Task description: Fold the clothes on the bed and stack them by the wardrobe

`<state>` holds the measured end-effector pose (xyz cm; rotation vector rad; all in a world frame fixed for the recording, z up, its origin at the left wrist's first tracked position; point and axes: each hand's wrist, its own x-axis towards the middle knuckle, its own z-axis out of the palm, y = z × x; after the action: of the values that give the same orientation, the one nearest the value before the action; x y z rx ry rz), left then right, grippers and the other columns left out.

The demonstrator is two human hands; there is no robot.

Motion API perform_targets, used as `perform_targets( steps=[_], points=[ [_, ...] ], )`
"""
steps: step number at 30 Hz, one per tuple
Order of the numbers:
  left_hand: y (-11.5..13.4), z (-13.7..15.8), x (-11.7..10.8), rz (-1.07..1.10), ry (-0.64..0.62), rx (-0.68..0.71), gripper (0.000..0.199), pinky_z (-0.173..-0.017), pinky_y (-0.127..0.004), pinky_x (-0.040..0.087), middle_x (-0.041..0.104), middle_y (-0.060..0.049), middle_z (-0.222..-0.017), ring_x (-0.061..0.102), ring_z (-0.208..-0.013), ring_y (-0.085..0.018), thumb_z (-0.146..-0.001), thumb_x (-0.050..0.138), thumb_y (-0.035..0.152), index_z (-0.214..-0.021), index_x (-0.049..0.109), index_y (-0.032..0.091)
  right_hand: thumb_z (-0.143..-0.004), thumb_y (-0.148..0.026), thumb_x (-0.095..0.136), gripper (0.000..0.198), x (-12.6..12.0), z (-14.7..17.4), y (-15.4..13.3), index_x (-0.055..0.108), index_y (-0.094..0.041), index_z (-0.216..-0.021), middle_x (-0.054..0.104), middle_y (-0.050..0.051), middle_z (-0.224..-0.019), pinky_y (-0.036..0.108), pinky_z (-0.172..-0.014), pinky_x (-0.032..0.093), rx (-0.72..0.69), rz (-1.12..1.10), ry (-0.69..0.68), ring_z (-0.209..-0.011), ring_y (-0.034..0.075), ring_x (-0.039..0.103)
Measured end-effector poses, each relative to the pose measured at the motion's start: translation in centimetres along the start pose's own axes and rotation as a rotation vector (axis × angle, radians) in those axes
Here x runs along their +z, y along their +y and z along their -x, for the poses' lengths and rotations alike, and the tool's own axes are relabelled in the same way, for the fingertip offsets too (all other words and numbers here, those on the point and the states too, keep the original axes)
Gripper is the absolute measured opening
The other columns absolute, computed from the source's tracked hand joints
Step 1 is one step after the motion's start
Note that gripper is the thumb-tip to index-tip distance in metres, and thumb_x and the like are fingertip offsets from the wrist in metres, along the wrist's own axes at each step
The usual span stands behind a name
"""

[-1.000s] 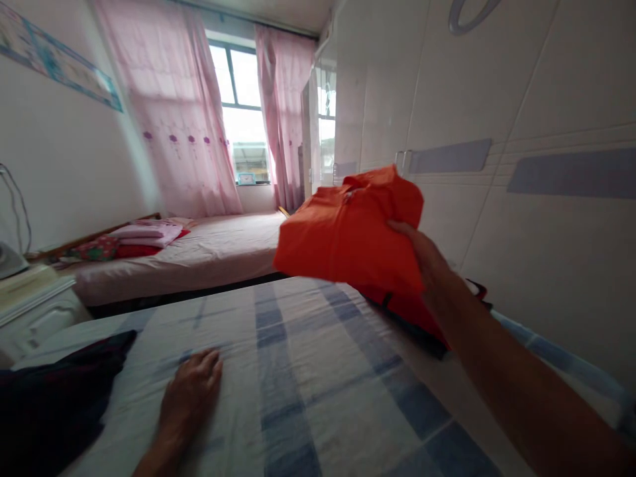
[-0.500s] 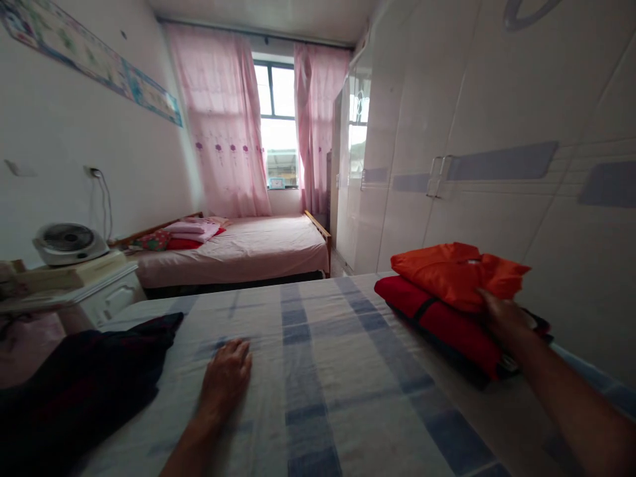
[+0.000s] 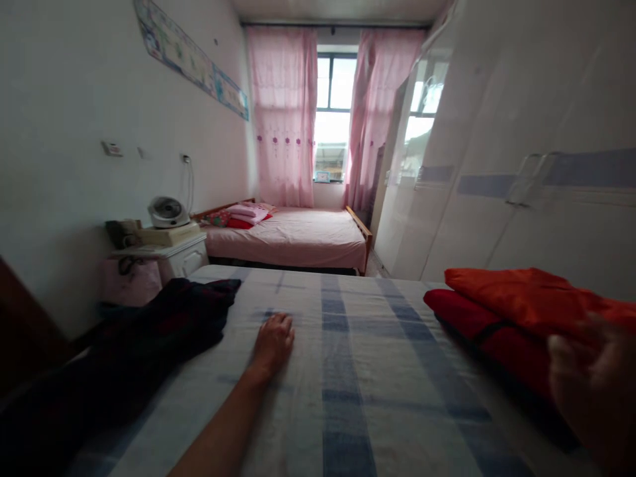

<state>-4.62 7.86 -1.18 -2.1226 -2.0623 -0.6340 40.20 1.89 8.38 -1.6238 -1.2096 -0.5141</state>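
Orange cloth (image 3: 527,291) lies atop red cloth (image 3: 454,311) toward the checked sheet's (image 3: 303,424) right edge, just beyond the right hand's (image 3: 599,387) blurred, seemingly parted fingers. Farther off, the left hand (image 3: 273,342) rests empty, fingers loosely extended.

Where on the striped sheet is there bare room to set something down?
The widest free patch of the striped sheet lies between the left hand and the folded red garment. A narrower strip separates that hand from the dark clothing. It is crowded at right: the orange garment lies on the red one, the right hand in front.
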Motion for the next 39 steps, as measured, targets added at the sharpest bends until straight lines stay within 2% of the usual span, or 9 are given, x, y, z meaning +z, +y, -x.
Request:
perform_targets(
  steps=[5, 9, 13, 18, 22, 27, 32, 35, 39],
  points=[
    [0.0, 0.3, -0.3, 0.015, -0.003, -0.016, 0.027, -0.097, -0.034, 0.038, 0.057, -0.006, -0.116, 0.049, -0.110, -0.020, -0.083, 0.046, 0.024, -0.105, 0.060, 0.019, -0.071, -0.057, 0.045, 0.069, 6.9, 5.6, -5.0, 0.042, -0.019, -0.129, 0.058, 0.010, -0.115, 0.034, -0.082, 0.047, 0.242, -0.461, -0.630, -0.099, 0.023, 0.059],
    [-0.1, 0.6, -0.7, 0.026, 0.002, -0.015, 0.024, -0.097, -0.033, 0.039, 0.057, -0.006, -0.116, 0.050, -0.109, -0.019, -0.083, 0.047, 0.025, -0.101, 0.061, 0.020, -0.067, -0.059, 0.040, 0.071, 11.5, 9.5, -6.0, 0.047, -0.015, -0.122, 0.058, 0.011, -0.113, 0.035, -0.085, 0.047, 0.256, -0.396, -0.934, -0.098, 0.023, 0.060],
    [0.0, 0.8, -0.6, 0.036, 0.006, -0.019, 0.023, -0.096, -0.033, 0.040, 0.058, -0.006, -0.115, 0.051, -0.108, -0.019, -0.083, 0.048, 0.025, -0.100, 0.062, 0.019, -0.070, -0.055, 0.033, 0.062, 12.2, 11.1, -5.4, 0.053, -0.018, -0.116, 0.058, 0.008, -0.112, 0.035, -0.086, 0.047, -0.044, -0.301, -0.932, -0.096, 0.021, 0.060],
    [-1.0, 0.2, -1.3, 0.054, -0.009, -0.036, 0.023, -0.093, -0.034, 0.042, 0.059, -0.004, -0.114, 0.053, -0.105, -0.016, -0.084, 0.050, 0.027, -0.102, 0.062, 0.018, -0.075, -0.052, 0.029, 0.056, 12.0, 11.5, -4.6, 0.056, -0.018, -0.111, 0.055, 0.007, -0.118, 0.034, -0.088, 0.048, -0.232, -0.245, -0.886, -0.100, 0.020, 0.059],
    [-4.6, 0.0, -5.0, -0.010, 0.079, -0.166, 0.029, -0.098, -0.034, 0.038, 0.056, -0.006, -0.122, 0.049, -0.114, -0.017, -0.082, 0.048, 0.019, -0.107, 0.061, 0.020, -0.078, -0.050, 0.029, 0.053, 12.3, 11.6, -4.5, 0.058, -0.018, -0.109, 0.054, 0.008, -0.121, 0.031, -0.088, 0.048, -0.307, -0.234, -0.841, -0.101, 0.019, 0.059],
    [-10.6, 3.0, -11.3, -0.121, 0.293, -0.442, 0.049, -0.107, -0.056, 0.015, 0.035, -0.019, -0.140, 0.021, -0.135, -0.034, -0.078, 0.047, 0.018, -0.126, 0.047, 0.012, -0.080, -0.049, 0.029, 0.052, 12.5, 11.4, -4.6, 0.060, -0.018, -0.107, 0.054, 0.007, -0.120, 0.031, -0.092, 0.047, -0.314, -0.233, -0.865, -0.106, 0.019, 0.057],
    [-13.8, 5.7, -13.7, -0.003, 0.255, -0.594, 0.031, -0.088, -0.041, 0.042, 0.062, -0.016, -0.105, 0.057, -0.104, -0.029, -0.083, 0.042, 0.029, -0.103, 0.060, 0.013, -0.079, -0.049, 0.030, 0.052, 12.6, 11.3, -4.7, 0.061, -0.019, -0.107, 0.055, 0.007, -0.119, 0.032, -0.095, 0.046, -0.286, -0.247, -0.881, -0.106, 0.019, 0.057],
    [-11.6, 5.0, -14.1, 0.129, 0.243, -0.571, 0.035, -0.075, -0.031, 0.046, 0.066, -0.014, -0.097, 0.063, -0.090, -0.023, -0.088, 0.033, 0.031, -0.101, 0.060, 0.013, -0.079, -0.049, 0.032, 0.050, 12.8, 11.4, -4.5, 0.063, -0.019, -0.104, 0.056, 0.007, -0.117, 0.032, -0.096, 0.046, -0.304, -0.270, -0.866, -0.106, 0.019, 0.057],
    [-2.8, 4.6, -13.5, 0.338, 0.176, -0.271, 0.035, -0.071, -0.019, 0.045, 0.068, -0.004, -0.095, 0.063, -0.084, -0.012, -0.091, 0.032, 0.035, -0.101, 0.060, 0.017, -0.079, -0.047, 0.034, 0.046, 13.3, 11.6, -4.0, 0.064, -0.020, -0.101, 0.056, 0.008, -0.117, 0.031, -0.094, 0.047, -0.331, -0.297, -0.845, -0.105, 0.019, 0.058]
  ],
)
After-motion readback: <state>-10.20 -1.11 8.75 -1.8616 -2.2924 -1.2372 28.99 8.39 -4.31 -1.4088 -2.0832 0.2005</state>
